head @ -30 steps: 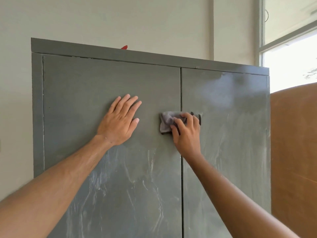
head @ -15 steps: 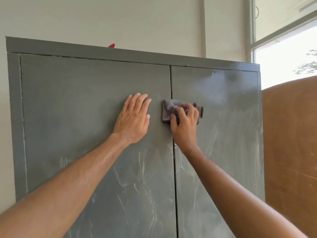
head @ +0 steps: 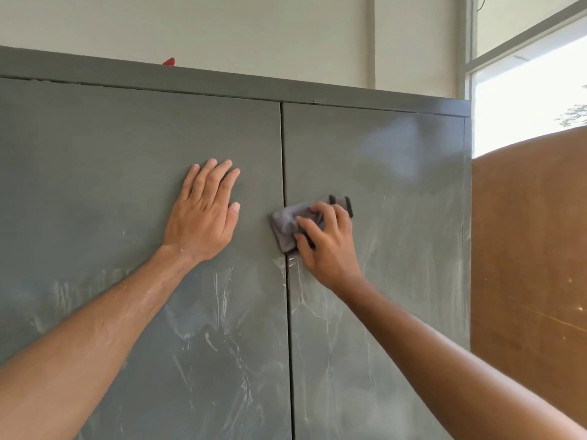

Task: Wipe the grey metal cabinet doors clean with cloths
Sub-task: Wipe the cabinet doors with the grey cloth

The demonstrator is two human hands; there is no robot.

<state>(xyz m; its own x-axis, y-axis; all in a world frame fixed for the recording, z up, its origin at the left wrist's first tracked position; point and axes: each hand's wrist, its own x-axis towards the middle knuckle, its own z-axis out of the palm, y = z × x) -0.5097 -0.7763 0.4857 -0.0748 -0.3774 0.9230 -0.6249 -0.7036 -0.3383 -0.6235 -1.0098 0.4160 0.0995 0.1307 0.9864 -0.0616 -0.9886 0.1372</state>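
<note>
Change noted: over the past second the right hand (head: 327, 239), fingers curled round a bunched grey cloth (head: 290, 225), has drawn it down the centre seam from handle height, so wiping of the middle strip appears under way; the left hand (head: 203, 214) stays flat, fingers straight, pressed on the left door (head: 111, 173). Item: grey metal cabinet doors, upper panels dull and fairly even, lower halves and right door (head: 413, 249) streaked with whitish smears.
</note>
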